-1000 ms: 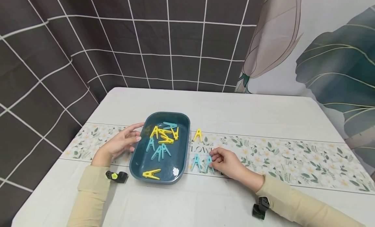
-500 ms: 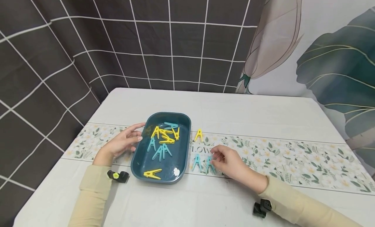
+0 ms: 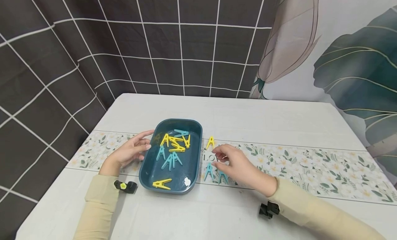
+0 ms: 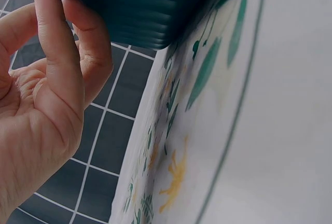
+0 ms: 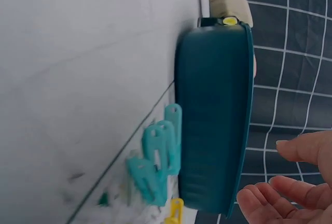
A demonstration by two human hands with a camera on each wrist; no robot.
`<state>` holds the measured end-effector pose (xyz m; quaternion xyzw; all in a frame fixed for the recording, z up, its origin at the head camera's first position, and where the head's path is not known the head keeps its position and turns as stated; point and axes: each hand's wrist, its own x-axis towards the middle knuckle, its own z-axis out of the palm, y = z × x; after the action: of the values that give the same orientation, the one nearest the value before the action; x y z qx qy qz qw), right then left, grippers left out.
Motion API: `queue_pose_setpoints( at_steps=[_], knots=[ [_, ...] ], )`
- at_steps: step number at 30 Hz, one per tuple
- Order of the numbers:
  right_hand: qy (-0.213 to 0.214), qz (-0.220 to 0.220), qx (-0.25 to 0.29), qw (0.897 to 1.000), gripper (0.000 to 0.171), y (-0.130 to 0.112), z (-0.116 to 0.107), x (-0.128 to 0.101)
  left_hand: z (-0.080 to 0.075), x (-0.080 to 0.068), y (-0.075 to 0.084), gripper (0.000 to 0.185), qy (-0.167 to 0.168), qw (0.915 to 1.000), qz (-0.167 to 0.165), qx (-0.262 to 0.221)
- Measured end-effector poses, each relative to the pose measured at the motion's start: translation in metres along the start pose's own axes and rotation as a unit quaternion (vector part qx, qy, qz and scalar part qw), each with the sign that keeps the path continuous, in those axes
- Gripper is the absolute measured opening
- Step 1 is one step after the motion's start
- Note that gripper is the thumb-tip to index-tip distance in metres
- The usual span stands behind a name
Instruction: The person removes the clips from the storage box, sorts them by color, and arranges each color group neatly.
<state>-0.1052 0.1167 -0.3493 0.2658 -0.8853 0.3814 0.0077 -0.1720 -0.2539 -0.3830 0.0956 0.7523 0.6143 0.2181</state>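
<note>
A dark teal basin (image 3: 192, 178) holds several yellow clothespins (image 3: 161, 184) and several light-blue clothespins (image 3: 161, 153). My left hand (image 3: 128, 152) rests its fingers on the basin's left side; in the left wrist view its fingers (image 4: 59, 47) touch the wall. To the right of the basin, my right hand (image 3: 235, 164) hovers over the table with thumb and fingers apart, holding nothing. Two light-blue clothespins stand just below it, one at the left (image 3: 209, 171) and one partly hidden by the hand (image 3: 223, 177). A yellow clothespin (image 3: 210, 142) stands beyond its fingertips.
The white tablecloth (image 3: 186, 219) has a flowered band (image 3: 294, 167) running across it. A dark gridded curtain (image 3: 161, 43) hangs behind and at the left. A black camera is strapped on each wrist.
My right hand has left the right light-blue clothespin, which stays standing, and has moved up and left toward the yellow one. The left hand and basin stay nearly in place.
</note>
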Motion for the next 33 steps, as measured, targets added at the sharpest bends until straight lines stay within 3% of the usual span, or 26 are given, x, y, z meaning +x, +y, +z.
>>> queue_pose_setpoints(
  at_steps=[4,13,24,33],
  knots=[
    [-0.011,-0.006,-0.01,1.0,0.028,-0.009,0.001,0.008,0.0,0.0,0.0,0.066,0.001,1.0,-0.001,-0.001],
    [-0.04,-0.065,-0.037,0.996,0.028,-0.028,0.009,0.026,0.0,0.0,0.0,0.066,0.006,1.0,-0.003,0.0],
    [-0.053,-0.015,-0.076,0.996,0.031,-0.05,0.03,0.049,0.002,0.001,0.002,0.066,0.004,1.0,-0.007,-0.004],
    [-0.082,-0.012,-0.054,0.995,0.031,-0.058,0.051,0.065,0.001,0.0,0.001,0.065,-0.003,1.0,0.007,-0.001]
  ],
)
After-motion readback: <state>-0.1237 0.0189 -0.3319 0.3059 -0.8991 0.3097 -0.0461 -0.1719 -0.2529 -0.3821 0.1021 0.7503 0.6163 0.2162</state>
